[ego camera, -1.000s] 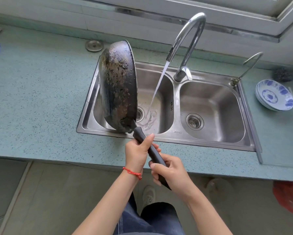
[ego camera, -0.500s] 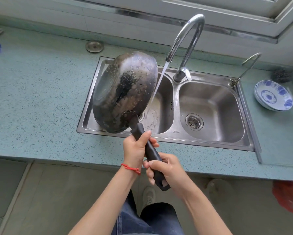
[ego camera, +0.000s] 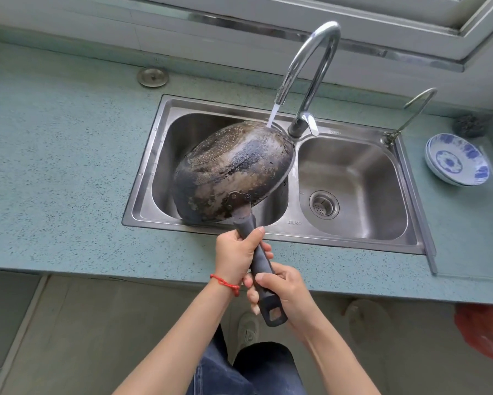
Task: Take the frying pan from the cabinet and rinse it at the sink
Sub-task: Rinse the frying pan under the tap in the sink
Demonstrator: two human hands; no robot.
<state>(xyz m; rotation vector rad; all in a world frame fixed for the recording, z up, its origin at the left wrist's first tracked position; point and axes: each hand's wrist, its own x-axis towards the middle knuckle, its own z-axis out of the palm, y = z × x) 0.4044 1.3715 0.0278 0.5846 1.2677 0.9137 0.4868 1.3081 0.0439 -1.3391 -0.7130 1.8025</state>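
Observation:
The blackened frying pan (ego camera: 231,172) hangs bottom-up over the left basin of the steel double sink (ego camera: 351,235). Its scorched underside faces me. Water runs from the curved tap (ego camera: 311,72) onto the pan's far rim. My left hand (ego camera: 235,255) grips the dark handle (ego camera: 261,269) close to the pan. My right hand (ego camera: 282,289) holds the same handle lower down, near its hanging hole. Both hands are over the counter's front edge. The pan's inside is hidden.
A green speckled counter (ego camera: 54,181) surrounds the sink. Stacked blue-and-white bowls (ego camera: 456,159) and a steel scourer (ego camera: 469,125) sit at the right. A small second tap (ego camera: 410,112) stands behind the right basin. A round metal cap (ego camera: 152,77) lies behind the left basin.
The pan has turned from standing on edge to bottom-up and swung right and down under the water stream. Both hands have kept their grip on the handle.

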